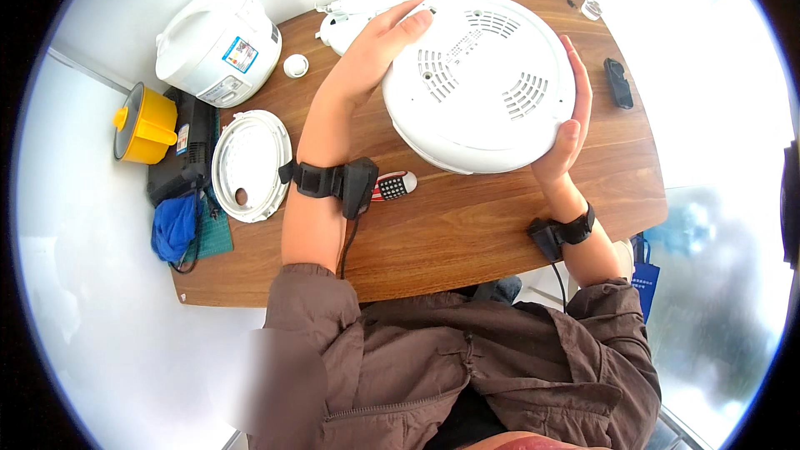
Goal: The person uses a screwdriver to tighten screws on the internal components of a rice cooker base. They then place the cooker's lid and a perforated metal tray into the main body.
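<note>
A white round appliance body is held over the table with its vented underside facing me. Slotted vent groups and recessed screw holes show on that face. My left hand grips its upper left edge, the thumb lying on the underside. Along the right side, my right hand clasps the body with fingers stretched up the wall and the thumb near the rim. The far side of the body is hidden. Left of my left forearm lies a white ring-shaped lid part with a hole near its lower edge.
A white rice cooker stands at the back left, beside a small white cap. Yellow pot, black case and blue cloth crowd the left edge. White parts, a red-and-white remote and a black device lie about.
</note>
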`<state>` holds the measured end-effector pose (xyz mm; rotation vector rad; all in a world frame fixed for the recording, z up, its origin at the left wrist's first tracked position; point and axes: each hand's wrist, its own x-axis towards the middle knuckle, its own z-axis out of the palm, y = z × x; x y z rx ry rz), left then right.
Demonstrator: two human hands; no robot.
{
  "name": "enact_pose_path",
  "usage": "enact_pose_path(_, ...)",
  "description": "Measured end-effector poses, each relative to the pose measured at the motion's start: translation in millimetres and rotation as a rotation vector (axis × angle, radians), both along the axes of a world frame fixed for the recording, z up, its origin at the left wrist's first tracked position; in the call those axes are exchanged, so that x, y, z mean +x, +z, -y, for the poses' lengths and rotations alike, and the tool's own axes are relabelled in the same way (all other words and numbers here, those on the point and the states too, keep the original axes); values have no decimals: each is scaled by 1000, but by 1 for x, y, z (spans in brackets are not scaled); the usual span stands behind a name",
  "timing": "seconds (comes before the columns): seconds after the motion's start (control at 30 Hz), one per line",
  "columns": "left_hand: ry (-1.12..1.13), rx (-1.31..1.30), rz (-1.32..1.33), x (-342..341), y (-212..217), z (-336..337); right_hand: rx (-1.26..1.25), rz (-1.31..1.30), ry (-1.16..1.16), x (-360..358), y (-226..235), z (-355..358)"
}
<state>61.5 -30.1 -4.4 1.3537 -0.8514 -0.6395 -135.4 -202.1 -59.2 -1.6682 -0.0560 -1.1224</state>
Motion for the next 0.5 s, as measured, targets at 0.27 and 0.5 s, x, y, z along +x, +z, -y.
enact_pose_path(0.27, -3, -126, 66, -30, 33, -6, 14, 124, 67, -3, 10, 6)
enact_pose_path(0.5, 26, -211, 589, -48, 45, -1, 454, 93, 171, -15, 31, 8)
